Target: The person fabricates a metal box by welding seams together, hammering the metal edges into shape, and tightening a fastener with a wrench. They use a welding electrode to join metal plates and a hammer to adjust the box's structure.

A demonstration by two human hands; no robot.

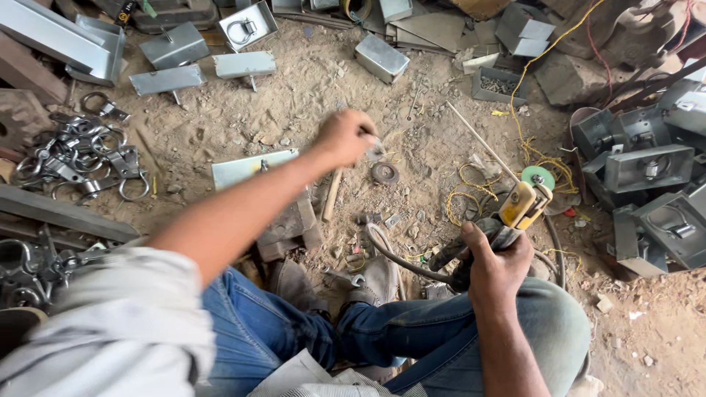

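My right hand [494, 263] grips the dark handle of an angle grinder [519, 207] with a yellowish body and a green disc [537, 176] at its tip, held above my right knee. A grey hose or cable [390, 254] runs from it across my lap. My left hand [344, 137] reaches out over the dirt floor, blurred, fingers closed around a small grey metal piece [375, 149]. Just beyond it lie a round worn disc [384, 173] and a wooden hammer handle [332, 195]. A flat metal plate [250, 167] lies under my left forearm.
Grey sheet-metal boxes [647, 167] are stacked at the right, more boxes [382, 57] and lids at the top. A pile of steel rings and clasps [88, 158] lies at the left. Yellow wire [540, 158] coils near the grinder. A thin rod [482, 141] lies on the dirt.
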